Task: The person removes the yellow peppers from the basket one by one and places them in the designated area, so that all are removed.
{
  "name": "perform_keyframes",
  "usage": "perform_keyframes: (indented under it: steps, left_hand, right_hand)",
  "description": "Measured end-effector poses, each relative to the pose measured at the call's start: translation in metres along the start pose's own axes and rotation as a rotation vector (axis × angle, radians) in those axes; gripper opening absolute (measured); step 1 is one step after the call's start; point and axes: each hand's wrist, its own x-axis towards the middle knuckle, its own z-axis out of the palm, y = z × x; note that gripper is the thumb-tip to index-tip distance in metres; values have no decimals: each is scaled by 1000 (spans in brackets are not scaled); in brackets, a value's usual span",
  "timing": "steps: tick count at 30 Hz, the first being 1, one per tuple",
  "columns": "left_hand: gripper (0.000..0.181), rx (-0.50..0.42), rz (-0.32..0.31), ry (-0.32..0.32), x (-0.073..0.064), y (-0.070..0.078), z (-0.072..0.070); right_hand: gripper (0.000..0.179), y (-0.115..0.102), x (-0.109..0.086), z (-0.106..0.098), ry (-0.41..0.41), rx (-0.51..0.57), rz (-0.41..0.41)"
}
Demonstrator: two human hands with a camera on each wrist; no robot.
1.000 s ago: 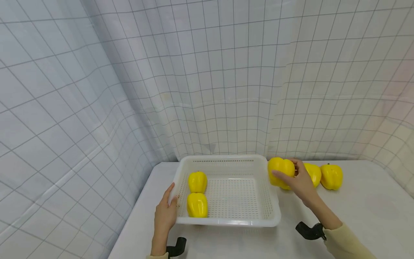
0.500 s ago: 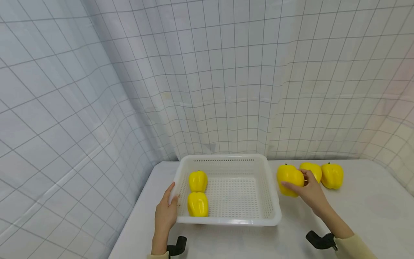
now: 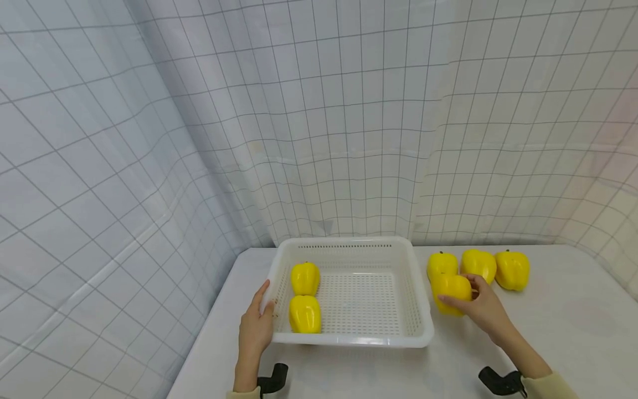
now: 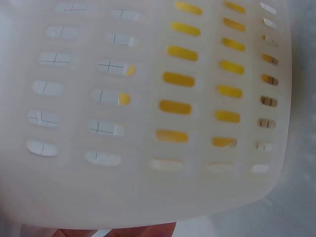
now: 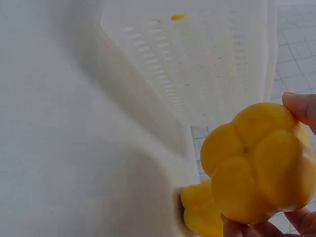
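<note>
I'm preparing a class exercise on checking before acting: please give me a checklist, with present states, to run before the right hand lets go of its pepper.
1. Right hand grips the held pepper with thumb and fingers: ok.
2. Left hand holds the basket at its left side: ok.
3. Held pepper is outside the basket: ok, right of it.
4. Held pepper rests on the table: cannot tell.
5. Held pepper is apart from the leftmost table pepper: cannot tell; they overlap in the head view.
6. One hand is free: not ok.

Left hand (image 3: 256, 330) and right hand (image 3: 485, 310) well apart, each in a grip, thumb (image 3: 451, 302) opposite fingers (image 5: 234, 229)
</note>
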Motion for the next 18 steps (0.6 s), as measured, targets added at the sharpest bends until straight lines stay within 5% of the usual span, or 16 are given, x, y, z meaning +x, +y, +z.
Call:
perform_keyframes:
  steps: [18]
  left_hand:
    - [47, 2, 5, 6, 0, -1, 0]
  right_hand:
    - [98, 27, 5, 6, -7, -27, 12]
